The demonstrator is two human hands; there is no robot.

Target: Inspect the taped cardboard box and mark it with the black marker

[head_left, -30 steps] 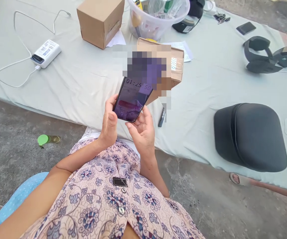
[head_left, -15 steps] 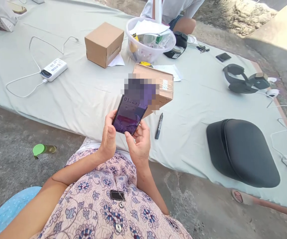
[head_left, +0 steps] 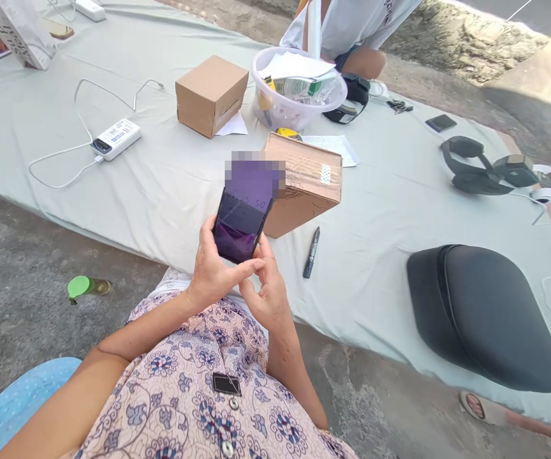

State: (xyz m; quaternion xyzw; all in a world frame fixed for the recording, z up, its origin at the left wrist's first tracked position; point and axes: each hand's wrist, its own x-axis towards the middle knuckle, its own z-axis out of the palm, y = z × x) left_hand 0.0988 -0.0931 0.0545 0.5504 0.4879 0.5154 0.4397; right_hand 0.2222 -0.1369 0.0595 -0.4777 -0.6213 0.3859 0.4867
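Observation:
A smartphone (head_left: 240,223) with a dark purple screen and blurred digits is held up in front of me, its upper part pixelated. My left hand (head_left: 215,264) is closed around its left and lower edges, the thumb stretched across to the right. Against the right edge, the fingers of my right hand (head_left: 268,284) are curled behind the phone, with the thumb low and off the screen. Just beyond the phone stands a taped cardboard box (head_left: 304,185). A black marker pen (head_left: 311,253) lies on the cloth to the right of my hands.
On the cloth-covered table (head_left: 371,210) are another cardboard box (head_left: 208,95), a plastic basket (head_left: 294,102) of items, a white power bank (head_left: 116,138) with cables, headphones (head_left: 471,169) and a black case (head_left: 486,315). A person (head_left: 356,32) sits across. A green-lidded bottle (head_left: 84,287) is on the ground.
My left thumb has swung from upright beside the phone to across its lower right. My right thumb has come off the screen. The view has shifted slightly, moving the table things right and down.

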